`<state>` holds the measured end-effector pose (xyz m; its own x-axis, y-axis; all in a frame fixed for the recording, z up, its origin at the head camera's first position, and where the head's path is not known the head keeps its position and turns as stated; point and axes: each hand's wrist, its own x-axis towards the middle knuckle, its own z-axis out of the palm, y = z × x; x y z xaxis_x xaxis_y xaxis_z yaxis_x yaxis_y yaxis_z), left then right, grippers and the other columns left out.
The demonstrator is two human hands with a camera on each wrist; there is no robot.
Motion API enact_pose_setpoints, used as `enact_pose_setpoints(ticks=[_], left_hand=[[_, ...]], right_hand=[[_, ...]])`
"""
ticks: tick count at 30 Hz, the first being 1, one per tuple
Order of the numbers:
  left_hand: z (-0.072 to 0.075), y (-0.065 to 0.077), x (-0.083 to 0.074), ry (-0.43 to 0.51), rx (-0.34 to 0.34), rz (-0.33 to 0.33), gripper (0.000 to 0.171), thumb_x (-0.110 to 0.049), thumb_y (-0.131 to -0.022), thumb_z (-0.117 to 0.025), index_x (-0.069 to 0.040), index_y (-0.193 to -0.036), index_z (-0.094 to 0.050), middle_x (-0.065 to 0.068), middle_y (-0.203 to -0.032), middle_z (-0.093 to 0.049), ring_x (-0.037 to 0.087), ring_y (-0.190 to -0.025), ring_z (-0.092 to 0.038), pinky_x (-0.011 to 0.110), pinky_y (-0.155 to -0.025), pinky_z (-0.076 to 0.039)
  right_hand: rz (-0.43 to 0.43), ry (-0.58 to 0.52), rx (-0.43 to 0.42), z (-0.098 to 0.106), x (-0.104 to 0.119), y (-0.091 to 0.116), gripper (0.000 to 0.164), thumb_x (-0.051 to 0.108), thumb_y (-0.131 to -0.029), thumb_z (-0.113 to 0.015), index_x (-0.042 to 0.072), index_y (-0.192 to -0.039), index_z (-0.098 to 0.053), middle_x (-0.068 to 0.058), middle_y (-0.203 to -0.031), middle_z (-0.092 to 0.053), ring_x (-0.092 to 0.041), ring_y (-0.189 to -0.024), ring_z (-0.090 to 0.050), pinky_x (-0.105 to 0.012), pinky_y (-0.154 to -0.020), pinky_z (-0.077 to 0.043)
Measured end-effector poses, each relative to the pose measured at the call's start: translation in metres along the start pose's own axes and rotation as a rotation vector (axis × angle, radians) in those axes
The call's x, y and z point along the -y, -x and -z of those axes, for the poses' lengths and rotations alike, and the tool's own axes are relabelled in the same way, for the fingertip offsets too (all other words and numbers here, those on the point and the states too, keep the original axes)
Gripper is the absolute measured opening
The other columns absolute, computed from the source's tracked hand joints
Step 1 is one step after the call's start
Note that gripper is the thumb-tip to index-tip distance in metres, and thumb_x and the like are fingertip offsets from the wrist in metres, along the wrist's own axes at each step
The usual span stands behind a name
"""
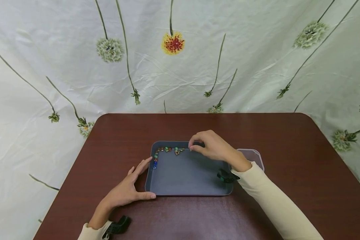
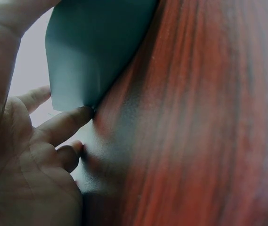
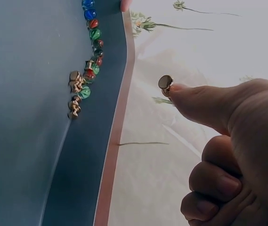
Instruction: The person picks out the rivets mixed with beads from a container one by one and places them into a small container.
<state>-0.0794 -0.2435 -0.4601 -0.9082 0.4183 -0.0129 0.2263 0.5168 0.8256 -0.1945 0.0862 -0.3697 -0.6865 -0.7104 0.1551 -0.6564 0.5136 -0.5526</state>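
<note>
While your left hand (image 1: 126, 189), fingers spread, touches the tray (image 1: 186, 178) on the worktop (image 1: 120, 133), your right hand (image 1: 214, 146) pinches a pin (image 3: 165, 82) above the tray's far side, near the marbles (image 3: 91, 14).

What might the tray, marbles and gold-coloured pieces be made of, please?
Tray: probably satin plastic, from its soft sheen. Marbles: likely glossy glass, showing see-through colour. Gold-coloured pieces: perhaps shiny metal or coated plastic; their glints fit either.
</note>
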Motion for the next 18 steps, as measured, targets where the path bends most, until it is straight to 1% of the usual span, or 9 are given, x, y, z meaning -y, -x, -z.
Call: enact_pose_setpoints(ticks=[3, 6, 10, 13, 18], left_hand=[[0.0, 0.0, 0.0, -0.006, 0.007, 0.008, 0.112, -0.035, -0.078, -0.087, -0.029, -0.162, -0.013, 0.012, -0.165, -0.024, 0.044, -0.153, -0.011, 0.071, -0.113, 0.008], [0.0, 0.0, 0.0, -0.008, 0.007, 0.009, 0.112, -0.035, -0.078, -0.087, -0.028, -0.162, -0.013, 0.012, -0.166, -0.023, 0.044, -0.153, -0.011, 0.071, -0.113, 0.008], [0.001, 0.0, 0.0, -0.006, 0.008, 0.007, 0.112, -0.034, -0.078, -0.087, -0.027, -0.162, -0.014, 0.013, -0.165, -0.024, 0.043, -0.154, -0.008, 0.071, -0.113, 0.009], [0.001, 0.0, 0.001, -0.01, 0.008, 0.007, 0.112, -0.035, -0.078, -0.087, -0.027, -0.162, -0.014, 0.013, -0.165, -0.024, 0.043, -0.154, -0.006, 0.07, -0.113, 0.008], [0.0, 0.0, 0.001, -0.018, 0.002, 0.006, 0.112, -0.036, -0.078, -0.087, -0.028, -0.162, -0.014, 0.012, -0.165, -0.025, 0.043, -0.154, -0.006, 0.07, -0.114, 0.008]], right_hand=[[-0.024, -0.009, -0.008, 0.003, -0.001, 0.006, 0.006, 0.019, -0.095, -0.071, 0.018, -0.098, -0.076, 0.008, -0.092, -0.073, -0.009, -0.079, -0.059, -0.031, -0.075, -0.049], [-0.035, -0.003, -0.018, 0.006, -0.004, 0.011, 0.006, 0.019, -0.095, -0.071, 0.018, -0.098, -0.076, 0.009, -0.093, -0.073, -0.009, -0.087, -0.064, -0.034, -0.082, -0.052], [-0.056, 0.006, -0.021, 0.01, -0.006, 0.016, 0.007, 0.02, -0.095, -0.07, 0.019, -0.099, -0.075, 0.009, -0.096, -0.073, -0.01, -0.091, -0.066, -0.037, -0.087, -0.053], [-0.064, 0.007, -0.024, 0.013, -0.008, 0.021, 0.007, 0.019, -0.095, -0.07, 0.02, -0.099, -0.075, 0.009, -0.096, -0.073, -0.011, -0.093, -0.067, -0.037, -0.089, -0.053], [-0.054, 0.002, -0.042, 0.017, -0.012, 0.029, 0.006, 0.018, -0.095, -0.071, 0.02, -0.099, -0.075, 0.009, -0.096, -0.073, -0.012, -0.093, -0.066, -0.04, -0.089, -0.053]])
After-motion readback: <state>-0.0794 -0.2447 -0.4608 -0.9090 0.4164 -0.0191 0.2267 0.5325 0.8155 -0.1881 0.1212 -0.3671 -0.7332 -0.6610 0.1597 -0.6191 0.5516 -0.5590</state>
